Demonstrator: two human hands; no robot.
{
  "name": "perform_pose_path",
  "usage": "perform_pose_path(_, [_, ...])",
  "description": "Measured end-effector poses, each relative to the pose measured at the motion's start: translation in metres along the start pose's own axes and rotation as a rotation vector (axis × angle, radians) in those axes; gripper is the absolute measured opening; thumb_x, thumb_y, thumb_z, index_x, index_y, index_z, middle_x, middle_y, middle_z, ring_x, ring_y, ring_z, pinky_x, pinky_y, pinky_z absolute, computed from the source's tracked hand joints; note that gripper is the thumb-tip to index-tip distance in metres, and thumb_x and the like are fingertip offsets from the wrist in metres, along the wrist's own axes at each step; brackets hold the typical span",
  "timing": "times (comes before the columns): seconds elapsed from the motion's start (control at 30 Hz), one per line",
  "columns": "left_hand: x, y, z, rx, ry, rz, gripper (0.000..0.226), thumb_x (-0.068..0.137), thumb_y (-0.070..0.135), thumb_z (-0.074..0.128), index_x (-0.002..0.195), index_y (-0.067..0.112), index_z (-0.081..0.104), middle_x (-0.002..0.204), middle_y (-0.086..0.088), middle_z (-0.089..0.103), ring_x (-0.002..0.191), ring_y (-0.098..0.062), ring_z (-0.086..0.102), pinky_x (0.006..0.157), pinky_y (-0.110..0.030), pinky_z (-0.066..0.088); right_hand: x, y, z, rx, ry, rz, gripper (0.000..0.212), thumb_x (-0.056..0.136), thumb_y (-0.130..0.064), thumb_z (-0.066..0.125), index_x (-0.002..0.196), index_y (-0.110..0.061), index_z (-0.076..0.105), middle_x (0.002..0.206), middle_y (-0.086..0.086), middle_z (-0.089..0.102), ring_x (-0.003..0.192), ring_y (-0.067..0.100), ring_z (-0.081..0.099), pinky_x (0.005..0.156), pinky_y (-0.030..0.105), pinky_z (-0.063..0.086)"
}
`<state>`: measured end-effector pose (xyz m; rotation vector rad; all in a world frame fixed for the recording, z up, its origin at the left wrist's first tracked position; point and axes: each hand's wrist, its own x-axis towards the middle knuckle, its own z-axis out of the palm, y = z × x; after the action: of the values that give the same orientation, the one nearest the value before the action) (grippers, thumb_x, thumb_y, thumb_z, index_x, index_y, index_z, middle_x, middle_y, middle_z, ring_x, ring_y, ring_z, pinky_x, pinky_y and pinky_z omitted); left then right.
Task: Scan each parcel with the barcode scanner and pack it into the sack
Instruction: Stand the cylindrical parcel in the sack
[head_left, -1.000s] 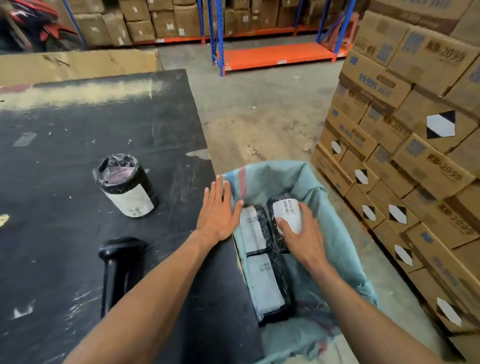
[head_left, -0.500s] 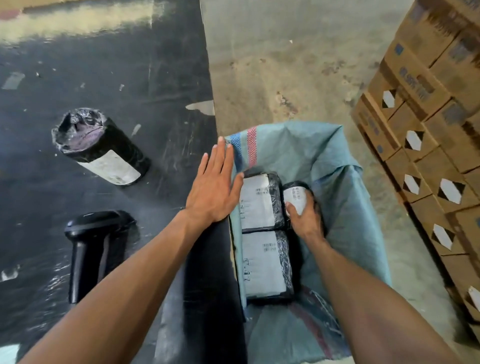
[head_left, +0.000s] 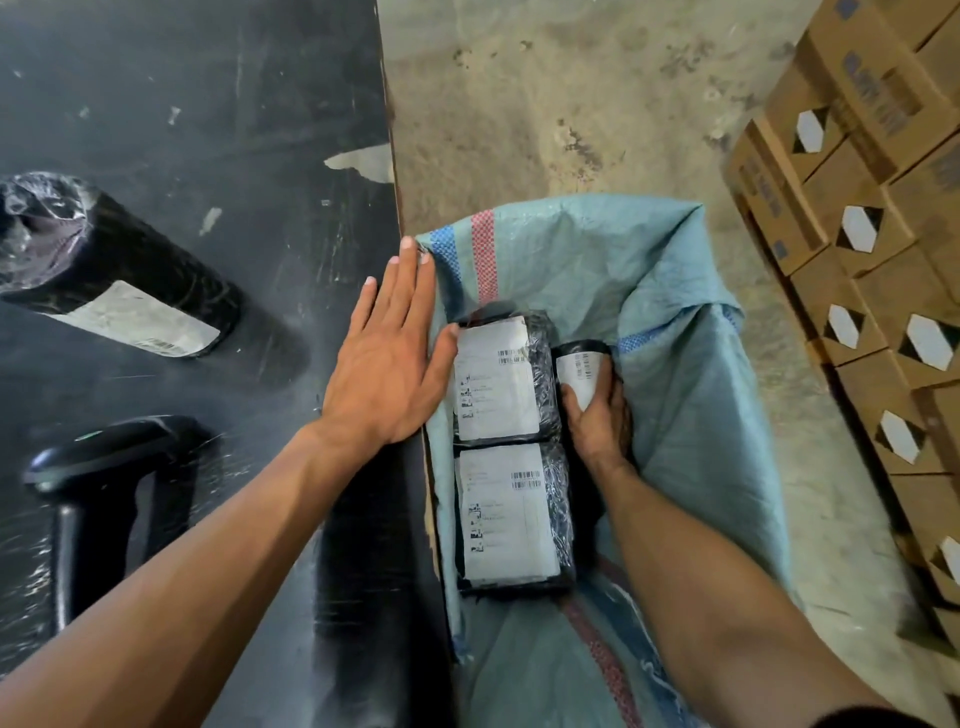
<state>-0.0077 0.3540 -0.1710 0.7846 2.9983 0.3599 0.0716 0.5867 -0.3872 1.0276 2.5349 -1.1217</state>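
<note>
Three parcels show inside the open sack (head_left: 691, 332) in the head view: two flat ones lying end to end along the sack's left wall, the far flat parcel (head_left: 498, 382) and the near flat parcel (head_left: 511, 517), labels up, and a small cylindrical parcel (head_left: 582, 366) just right of the far one. The right hand (head_left: 597, 421) is down in the sack with its fingers wrapped round the lower part of this small parcel, whose labelled end points away from the person; it looks to be touching the far flat parcel's side, though the contact line is in shadow. The left hand (head_left: 392, 364) holds nothing: it lies flat and spread on the right edge of the dark worktop (head_left: 234, 104), thumb against the sack's rim, apparently pinning the mouth open.

One more wrapped cylindrical parcel (head_left: 109, 283) lies on the worktop, well to the left of both hands, its long axis running from far left to near right, barcode label at its nearer end. The barcode scanner (head_left: 104, 467) rests nearer the person on the worktop, left of the left forearm. The left hand is the closer one to both. The coming move likely turns on that leftward reach, once the right hand lets go of the small parcel. Stacked cartons (head_left: 857, 260) stand on the floor to the right.
</note>
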Motion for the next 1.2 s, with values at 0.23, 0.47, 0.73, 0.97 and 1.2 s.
perform_pose_path(0.23, [0.0,0.0,-0.002,-0.012,-0.01,-0.002,0.069,0.106,0.043,0.024,0.162,0.007,0.002,0.17,-0.011,-0.006,0.157,-0.02,-0.002,0.128,-0.038,-0.001,-0.002,-0.003,-0.008,-0.011,-0.057,0.055,0.083,0.103,-0.063,0.046,0.168,-0.031,0.005,0.167,0.022,0.033,0.146,0.046,0.043,0.12,0.054,0.036])
perform_pose_path(0.47, [-0.001,-0.001,-0.002,-0.008,-0.029,0.0,0.07,0.105,0.044,0.02,0.162,0.006,0.002,0.169,-0.012,-0.007,0.157,-0.021,-0.004,0.128,-0.038,-0.002,-0.016,-0.026,-0.023,-0.015,-0.02,0.003,0.085,0.104,-0.059,0.041,0.169,-0.02,0.002,0.177,0.016,0.008,0.161,0.039,0.017,0.129,0.055,0.023])
perform_pose_path(0.73, [-0.001,0.0,-0.004,-0.047,-0.045,0.0,0.073,0.103,0.047,0.017,0.161,0.007,0.001,0.169,-0.012,-0.008,0.157,-0.022,-0.004,0.127,-0.037,-0.005,-0.056,-0.07,-0.064,-0.01,-0.016,-0.131,0.072,0.11,-0.046,0.042,0.169,-0.016,0.012,0.177,0.011,0.012,0.162,0.03,0.017,0.131,0.044,0.017])
perform_pose_path(0.97, [-0.002,0.001,-0.012,-0.061,-0.102,0.005,0.072,0.108,0.046,0.024,0.161,0.005,-0.003,0.168,-0.015,-0.014,0.157,-0.028,-0.006,0.126,-0.04,-0.008,-0.123,-0.096,-0.097,-0.067,0.034,-0.187,0.071,0.111,-0.051,0.037,0.169,-0.016,0.016,0.175,0.013,0.019,0.16,0.031,0.023,0.128,0.044,0.02])
perform_pose_path(1.2, [-0.007,-0.019,-0.072,-0.152,-0.194,0.144,0.064,0.093,0.046,0.061,0.139,0.005,0.049,0.141,-0.02,0.049,0.128,-0.039,0.049,0.11,-0.043,0.038,-0.181,-0.144,-0.112,-0.163,0.104,-0.245,0.072,0.108,-0.057,0.04,0.164,-0.012,0.03,0.169,0.014,0.034,0.156,0.029,0.032,0.124,0.041,0.027])
